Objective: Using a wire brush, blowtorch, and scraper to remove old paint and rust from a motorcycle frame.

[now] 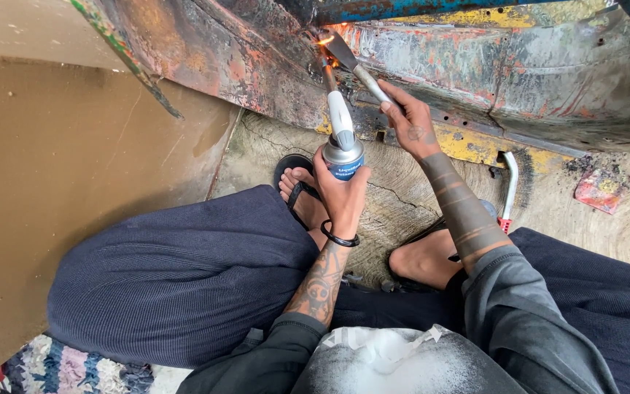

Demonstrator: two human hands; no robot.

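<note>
Rusty metal panel (pixel 257 66) | left hand (pixel 340 193) grips torch canister (pixel 343 157) (lit) | right hand (pixel 406 117) clasps scraper (pixel 355 62) beside flame

Seated person, viewed from above, dark ribbed trousers and grey sleeves filling the lower frame. Left hand (pixel 340 195), centre of frame, wrapped around a small gas canister (pixel 343 159) fitted with a torch head (pixel 338 115); flame (pixel 325 40) burning at the nozzle, top centre. Right hand (pixel 408 117), just right of the canister, gripping the handle of a scraper (pixel 357 64), blade beside the flame against a rusted, paint-flaked metal panel (pixel 548 73) spanning the upper frame. Two feet in black sandals (pixel 294 186) on a cracked floor. White bent tube with red clip (pixel 509 191) at right; red scrap (pixel 598 191) far right.
</note>
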